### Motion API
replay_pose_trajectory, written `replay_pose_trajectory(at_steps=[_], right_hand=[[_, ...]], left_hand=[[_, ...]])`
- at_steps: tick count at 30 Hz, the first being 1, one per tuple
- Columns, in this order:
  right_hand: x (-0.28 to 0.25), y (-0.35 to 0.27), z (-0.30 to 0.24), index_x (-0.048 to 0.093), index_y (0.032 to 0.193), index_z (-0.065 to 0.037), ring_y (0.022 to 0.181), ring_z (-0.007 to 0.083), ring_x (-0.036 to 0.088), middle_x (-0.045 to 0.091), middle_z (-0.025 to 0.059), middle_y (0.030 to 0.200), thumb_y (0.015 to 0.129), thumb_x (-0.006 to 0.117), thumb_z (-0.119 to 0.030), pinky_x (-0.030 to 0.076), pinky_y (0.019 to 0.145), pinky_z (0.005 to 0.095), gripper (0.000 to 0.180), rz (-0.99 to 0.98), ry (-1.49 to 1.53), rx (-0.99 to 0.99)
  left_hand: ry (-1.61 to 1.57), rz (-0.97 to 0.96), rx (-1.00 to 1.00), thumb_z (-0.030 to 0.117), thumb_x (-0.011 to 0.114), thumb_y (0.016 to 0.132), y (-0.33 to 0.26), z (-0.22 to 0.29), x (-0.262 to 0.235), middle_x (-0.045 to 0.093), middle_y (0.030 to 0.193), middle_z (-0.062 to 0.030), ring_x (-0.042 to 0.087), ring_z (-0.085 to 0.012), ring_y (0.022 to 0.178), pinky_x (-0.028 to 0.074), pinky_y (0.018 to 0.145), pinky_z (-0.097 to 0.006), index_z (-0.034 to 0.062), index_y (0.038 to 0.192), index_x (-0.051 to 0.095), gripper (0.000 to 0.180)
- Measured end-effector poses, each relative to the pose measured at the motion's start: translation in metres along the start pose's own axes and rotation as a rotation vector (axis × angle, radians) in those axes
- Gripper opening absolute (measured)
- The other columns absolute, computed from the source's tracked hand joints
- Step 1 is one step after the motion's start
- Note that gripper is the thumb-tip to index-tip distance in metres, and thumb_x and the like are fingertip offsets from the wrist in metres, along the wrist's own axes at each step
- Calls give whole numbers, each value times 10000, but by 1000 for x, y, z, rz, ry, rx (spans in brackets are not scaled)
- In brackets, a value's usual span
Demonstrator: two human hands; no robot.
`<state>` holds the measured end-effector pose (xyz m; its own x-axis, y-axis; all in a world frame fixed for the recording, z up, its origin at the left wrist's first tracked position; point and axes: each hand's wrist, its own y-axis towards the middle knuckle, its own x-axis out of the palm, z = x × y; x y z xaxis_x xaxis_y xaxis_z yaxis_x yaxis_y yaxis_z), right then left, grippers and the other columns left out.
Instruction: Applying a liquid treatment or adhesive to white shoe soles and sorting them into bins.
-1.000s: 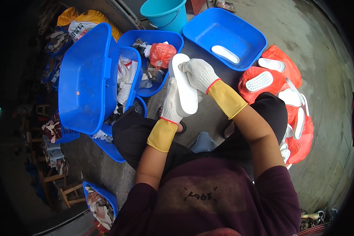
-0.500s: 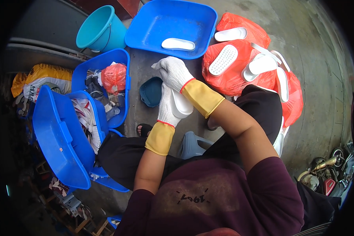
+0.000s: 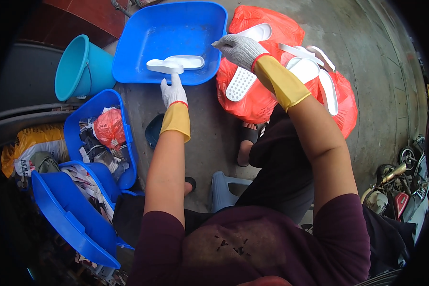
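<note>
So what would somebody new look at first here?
Probably the big blue tub at the top, with two white soles near its lower edge and the gloved left hand just below them. Then maybe the shiny red bags to its right, with more soles on top and the gloved right hand over their left side.

Pictured in white across left glove (image 3: 175,92) and right glove (image 3: 243,50), with red trim (image 3: 178,102) and yellow cuffs (image 3: 175,123); in plain white on shoe soles (image 3: 163,66), with rows of round dots on one sole (image 3: 240,84); in blue on tubs (image 3: 169,35), turquoise on bucket (image 3: 100,72), orange-red on bags (image 3: 250,108), maroon on shirt (image 3: 164,252).
</note>
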<state>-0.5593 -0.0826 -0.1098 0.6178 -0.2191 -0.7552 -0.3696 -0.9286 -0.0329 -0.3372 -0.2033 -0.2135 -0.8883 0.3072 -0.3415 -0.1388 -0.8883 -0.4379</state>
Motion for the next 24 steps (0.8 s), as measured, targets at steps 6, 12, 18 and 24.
replay_pose_trajectory(at_steps=[6,12,18,24], right_hand=[[-16,1,11,746,1256,-104,1012,265,747,772,125,1128,1019,594,-186,585,921,367,293,161,163,-16],[-23,3,-34,732,1266,-68,1018,187,747,771,86,1170,1035,621,-123,586,911,300,262,194,134,-140],[0,17,-15,739,1249,-68,1049,190,744,777,81,1151,1028,636,-130,575,941,292,251,169,96,-137],[69,27,-5,767,1158,-72,1033,260,754,786,119,1125,1024,585,-91,583,926,335,227,72,167,-175]], left_hand=[[847,-422,654,490,766,857,-88,-16,125,613,1237,-230,637,-412,1160,528,997,-525,104,1441,539,735],[1079,-484,386,508,824,783,-55,-44,192,540,1427,-229,624,-429,1252,527,972,-570,148,1623,224,1093],[556,-603,236,490,722,867,-67,-34,107,611,1416,-211,584,-410,1317,478,1076,-500,105,1579,407,869],[-520,-413,-329,426,677,1006,-129,-74,-76,663,1052,-144,703,-255,818,627,702,-433,62,1512,457,661]])
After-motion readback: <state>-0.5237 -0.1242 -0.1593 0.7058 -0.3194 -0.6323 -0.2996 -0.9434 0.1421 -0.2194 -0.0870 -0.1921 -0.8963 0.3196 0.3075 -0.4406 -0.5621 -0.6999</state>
